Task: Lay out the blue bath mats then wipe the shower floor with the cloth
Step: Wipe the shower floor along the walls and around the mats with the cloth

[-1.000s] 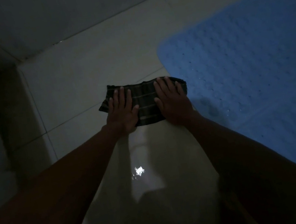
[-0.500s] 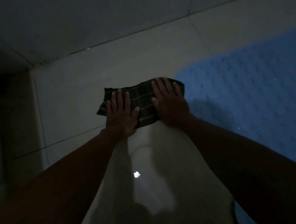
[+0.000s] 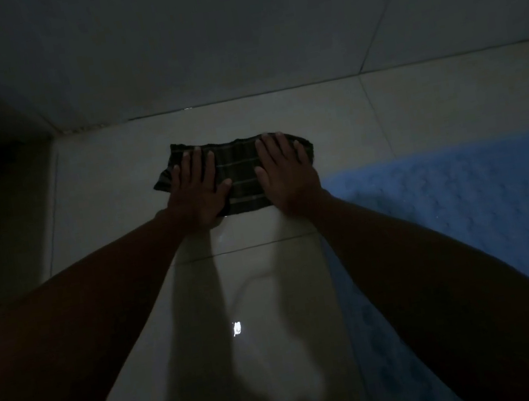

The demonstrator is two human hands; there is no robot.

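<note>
Head view, two hands, left hand (image 3: 197,190), right hand (image 3: 284,171), one cloth (image 3: 239,173)

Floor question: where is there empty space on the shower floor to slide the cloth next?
Bare pale floor tile lies left of the dark plaid cloth, out to the dark left edge, and ahead of it up to the wall. The right is taken by the bumpy blue bath mat. Both the left hand and right hand press flat on the cloth.

Dim tiled bathroom floor (image 3: 448,101), bath mat (image 3: 464,203)
</note>
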